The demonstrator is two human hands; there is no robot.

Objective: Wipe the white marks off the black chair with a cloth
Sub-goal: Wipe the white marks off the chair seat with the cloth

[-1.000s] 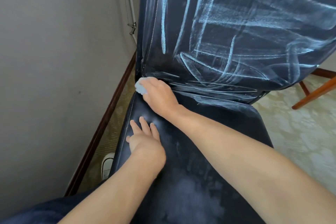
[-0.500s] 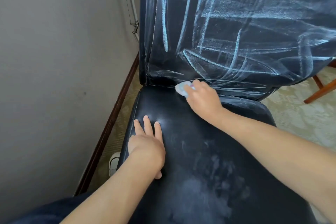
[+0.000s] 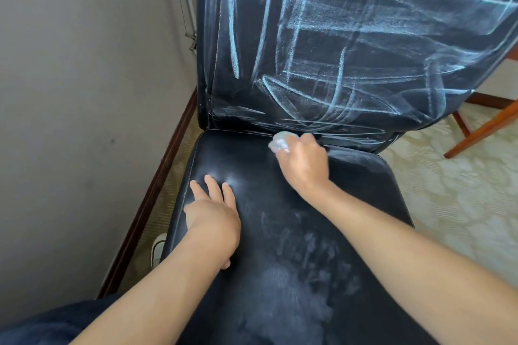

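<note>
Sliding rightward along the black chair (image 3: 350, 182) seat's rear edge since earlier, the right hand (image 3: 304, 161) bunches the soft, light cloth (image 3: 280, 143) beneath curled fingers, gripping its middle, while the left hand (image 3: 211, 213) presses flat, fingers straight.

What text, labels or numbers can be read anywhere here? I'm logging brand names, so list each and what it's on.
None can be read. The white marks on the chair backrest are scribbled strokes, not letters. The cloth in the right hand shows no label, and neither does the seat.
</note>
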